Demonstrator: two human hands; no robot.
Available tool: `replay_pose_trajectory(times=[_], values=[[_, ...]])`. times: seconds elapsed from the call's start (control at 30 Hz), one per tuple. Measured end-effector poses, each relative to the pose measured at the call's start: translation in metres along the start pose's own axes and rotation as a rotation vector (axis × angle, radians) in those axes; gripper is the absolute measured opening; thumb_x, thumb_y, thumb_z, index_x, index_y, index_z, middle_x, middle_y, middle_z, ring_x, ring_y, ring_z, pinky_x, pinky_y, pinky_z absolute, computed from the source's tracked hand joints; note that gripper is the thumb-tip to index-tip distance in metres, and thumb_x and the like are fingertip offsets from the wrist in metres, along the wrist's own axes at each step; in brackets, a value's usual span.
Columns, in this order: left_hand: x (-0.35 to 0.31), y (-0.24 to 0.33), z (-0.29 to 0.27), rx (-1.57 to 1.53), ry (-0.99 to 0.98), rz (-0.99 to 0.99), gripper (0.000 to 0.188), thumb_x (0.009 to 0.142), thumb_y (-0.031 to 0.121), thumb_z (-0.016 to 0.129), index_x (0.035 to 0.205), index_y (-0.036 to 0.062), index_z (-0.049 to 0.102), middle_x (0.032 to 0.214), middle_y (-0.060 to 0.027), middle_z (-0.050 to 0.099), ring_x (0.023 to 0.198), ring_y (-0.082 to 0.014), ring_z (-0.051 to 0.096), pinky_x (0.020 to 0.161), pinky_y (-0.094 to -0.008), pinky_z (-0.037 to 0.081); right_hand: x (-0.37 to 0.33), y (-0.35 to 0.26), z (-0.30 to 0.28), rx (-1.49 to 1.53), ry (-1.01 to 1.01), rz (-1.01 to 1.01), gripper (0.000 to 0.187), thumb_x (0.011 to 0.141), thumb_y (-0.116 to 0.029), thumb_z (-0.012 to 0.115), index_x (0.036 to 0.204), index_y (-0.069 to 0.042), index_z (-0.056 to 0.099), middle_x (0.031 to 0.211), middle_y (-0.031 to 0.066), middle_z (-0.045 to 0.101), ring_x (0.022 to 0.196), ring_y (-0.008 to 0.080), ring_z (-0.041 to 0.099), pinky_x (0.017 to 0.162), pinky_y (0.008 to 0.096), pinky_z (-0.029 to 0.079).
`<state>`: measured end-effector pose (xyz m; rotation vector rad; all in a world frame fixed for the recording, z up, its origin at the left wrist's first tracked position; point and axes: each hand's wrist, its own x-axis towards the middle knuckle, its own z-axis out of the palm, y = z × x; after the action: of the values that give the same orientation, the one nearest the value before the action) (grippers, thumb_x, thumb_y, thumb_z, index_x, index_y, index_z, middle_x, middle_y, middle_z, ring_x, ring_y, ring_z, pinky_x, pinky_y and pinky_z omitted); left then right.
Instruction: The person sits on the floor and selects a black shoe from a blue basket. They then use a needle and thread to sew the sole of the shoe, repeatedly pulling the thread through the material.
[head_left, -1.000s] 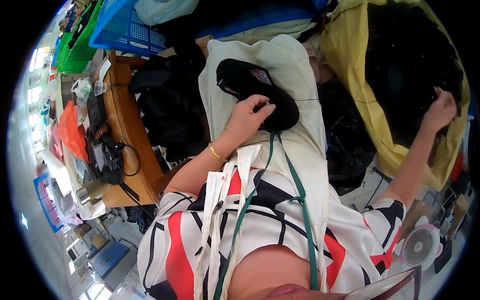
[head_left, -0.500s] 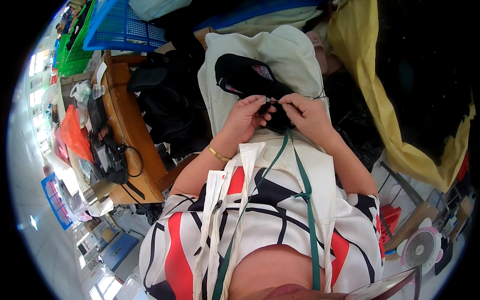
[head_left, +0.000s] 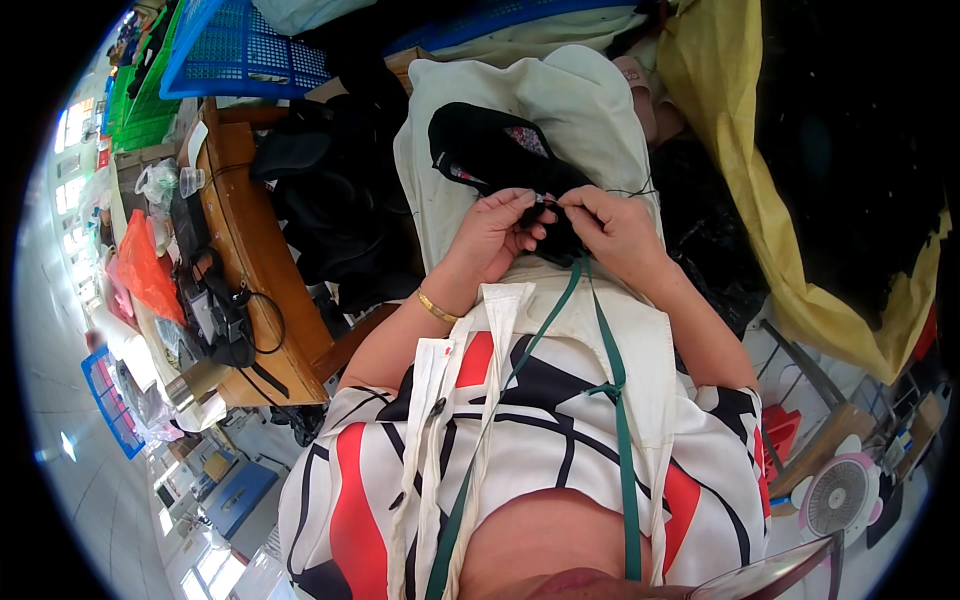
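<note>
Left hand (head_left: 497, 235) and right hand (head_left: 615, 232) are pinching something tiny (head_left: 546, 199) over the shoe (head_left: 530, 172), inside the apron's (head_left: 575, 85) edges. Probably aligning it; next is needing steadiness.

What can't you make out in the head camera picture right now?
All in the head view:
- Small item pinched between the left hand and right hand: too small to identify.
- Black shoe: its near end is partly covered by both hands.
- Yellow sack: its inside is too dark to read.
- Blue basket: cut off by the top edge.
</note>
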<state>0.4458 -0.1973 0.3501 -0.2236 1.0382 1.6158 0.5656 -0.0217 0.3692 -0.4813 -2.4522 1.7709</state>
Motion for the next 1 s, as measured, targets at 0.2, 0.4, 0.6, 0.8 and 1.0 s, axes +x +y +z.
replay_pose_trajectory(times=[0.2,0.4,0.6,0.8,1.0], values=[[0.000,-0.001,0.000,-0.002,0.010,0.001,0.020,0.101,0.016,0.054,0.111,0.0010,0.064,0.092,-0.0123,0.071,0.069,-0.0147,0.065,0.059,-0.0243,0.054,0.000,0.001,0.001,0.035,0.013,-0.024,0.011,0.089,-0.009,0.060,0.098,-0.005,0.067,0.077,0.0162,0.066,0.067,0.0330,0.066,0.061,0.0358,0.051],[0.000,-0.001,0.002,-0.008,0.017,0.008,0.017,0.100,0.014,0.057,0.110,0.0023,0.064,0.092,-0.0124,0.071,0.069,-0.0143,0.065,0.059,-0.0241,0.054,0.000,0.003,0.000,0.010,-0.001,-0.020,0.013,0.089,-0.010,0.060,0.099,-0.005,0.066,0.078,0.0169,0.066,0.069,0.0329,0.066,0.062,0.0358,0.051],[-0.002,-0.005,0.006,0.058,0.104,0.043,0.015,0.093,0.009,0.067,0.108,0.0050,0.066,0.090,-0.0105,0.072,0.067,-0.0131,0.065,0.060,-0.0239,0.055,0.000,-0.001,-0.007,0.220,-0.155,0.256,0.011,0.094,-0.011,0.060,0.101,-0.004,0.065,0.072,0.0062,0.064,0.060,0.0133,0.061,0.058,0.0275,0.048],[0.000,-0.009,0.007,0.127,0.127,0.043,0.016,0.091,0.011,0.072,0.105,0.0047,0.068,0.090,-0.0087,0.072,0.068,-0.0117,0.065,0.061,-0.0238,0.053,0.003,-0.001,-0.003,0.218,-0.179,0.330,0.011,0.097,-0.012,0.059,0.102,-0.003,0.063,0.074,0.0017,0.063,0.062,0.0077,0.057,0.058,0.0245,0.047],[-0.001,-0.009,0.012,0.154,0.149,0.080,0.020,0.087,0.012,0.076,0.102,-0.0003,0.071,0.085,-0.0065,0.071,0.063,-0.0110,0.064,0.056,-0.0222,0.053,0.005,0.006,0.005,0.217,-0.152,0.298,0.011,0.097,-0.013,0.059,0.098,-0.001,0.060,0.074,0.0041,0.063,0.062,0.0093,0.059,0.059,0.0254,0.047]])
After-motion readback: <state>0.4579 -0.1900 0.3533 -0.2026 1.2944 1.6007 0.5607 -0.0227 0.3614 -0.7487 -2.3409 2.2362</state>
